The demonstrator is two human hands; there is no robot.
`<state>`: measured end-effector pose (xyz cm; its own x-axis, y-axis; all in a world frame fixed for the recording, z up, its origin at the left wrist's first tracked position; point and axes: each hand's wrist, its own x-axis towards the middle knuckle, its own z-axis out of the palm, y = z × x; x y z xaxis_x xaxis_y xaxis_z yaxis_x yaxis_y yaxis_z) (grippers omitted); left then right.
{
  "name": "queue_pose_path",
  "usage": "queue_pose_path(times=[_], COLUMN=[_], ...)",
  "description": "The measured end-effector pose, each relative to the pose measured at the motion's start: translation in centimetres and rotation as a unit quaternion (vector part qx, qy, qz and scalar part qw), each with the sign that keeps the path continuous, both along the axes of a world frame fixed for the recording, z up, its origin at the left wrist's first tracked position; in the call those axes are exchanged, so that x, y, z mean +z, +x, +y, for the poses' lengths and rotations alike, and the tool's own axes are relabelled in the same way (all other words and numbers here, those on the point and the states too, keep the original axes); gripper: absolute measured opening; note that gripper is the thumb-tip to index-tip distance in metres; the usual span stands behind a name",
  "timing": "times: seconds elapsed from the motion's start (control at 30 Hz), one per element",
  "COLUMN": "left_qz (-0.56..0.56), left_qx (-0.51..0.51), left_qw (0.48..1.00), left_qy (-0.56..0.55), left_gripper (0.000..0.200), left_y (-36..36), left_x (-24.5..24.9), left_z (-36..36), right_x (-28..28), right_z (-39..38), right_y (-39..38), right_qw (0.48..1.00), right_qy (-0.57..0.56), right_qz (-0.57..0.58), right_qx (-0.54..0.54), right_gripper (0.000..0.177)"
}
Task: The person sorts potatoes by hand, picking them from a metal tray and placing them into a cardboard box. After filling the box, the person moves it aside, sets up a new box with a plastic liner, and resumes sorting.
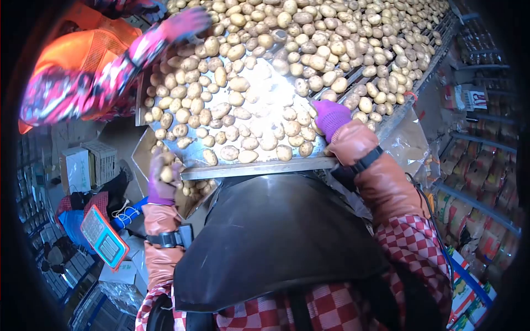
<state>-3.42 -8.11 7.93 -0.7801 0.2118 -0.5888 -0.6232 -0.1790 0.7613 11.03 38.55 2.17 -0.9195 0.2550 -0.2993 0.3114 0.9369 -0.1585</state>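
Loose potatoes [236,99] lie spread over a metal sorting tray [259,167] before me. My left hand [160,185], in a purple glove, is at the tray's near left corner, its fingers curled round a couple of small potatoes [167,174]. Below it is an open cardboard box [144,151] with more potatoes [194,188] inside. At the tray's right side, my right hand [333,119], also gloved in purple, rests against potatoes with its fingers bent down. Its palm is hidden, so what it holds, if anything, cannot be made out.
A co-worker's gloved hand [187,24] reaches over the potatoes from the left. Behind the tray, a slatted rack [353,77] carries a thick layer of potatoes. A digital scale [104,236] stands at lower left by a wrapped carton [122,280]. Plastic sheeting [408,144] hangs on the right.
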Motion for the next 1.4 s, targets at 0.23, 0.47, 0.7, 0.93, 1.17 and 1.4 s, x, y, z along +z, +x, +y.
queue_pose_path(times=[0.23,0.47,0.7,0.93,1.17,1.4], left_qz=[0.296,0.489,0.130,0.424,0.449,0.274], left_qx=[-0.114,-0.364,-0.571,-0.511,-0.167,-0.298], left_qw=[0.864,0.756,0.811,0.747,0.736,0.851], left_qy=[-0.391,-0.238,-0.014,-0.030,-0.479,-0.334], left_gripper=[0.050,0.047,0.062,0.048,0.046,0.040], left_y=[-3.3,0.9,1.2,-0.1,-4.1,-0.9], left_x=[-8.6,-5.5,-4.9,-2.9,-6.4,-5.7], left_z=[-6.9,10.3,16.0,16.4,-4.3,4.0], right_x=[1.0,3.7,-0.1,8.6,3.0,-2.3], right_z=[0.5,0.3,-4.2,-11.7,-2.7,9.6], right_y=[-3.8,1.9,2.0,-2.7,-1.9,-8.1], right_qw=[0.991,0.524,0.420,0.643,0.864,0.938], right_qy=[0.013,-0.748,-0.807,-0.737,-0.417,0.016], right_qz=[-0.130,0.168,0.256,-0.053,0.219,0.225], right_qx=[0.008,-0.370,-0.327,-0.199,-0.178,-0.262], right_gripper=[0.043,0.054,0.048,0.060,0.050,0.079])
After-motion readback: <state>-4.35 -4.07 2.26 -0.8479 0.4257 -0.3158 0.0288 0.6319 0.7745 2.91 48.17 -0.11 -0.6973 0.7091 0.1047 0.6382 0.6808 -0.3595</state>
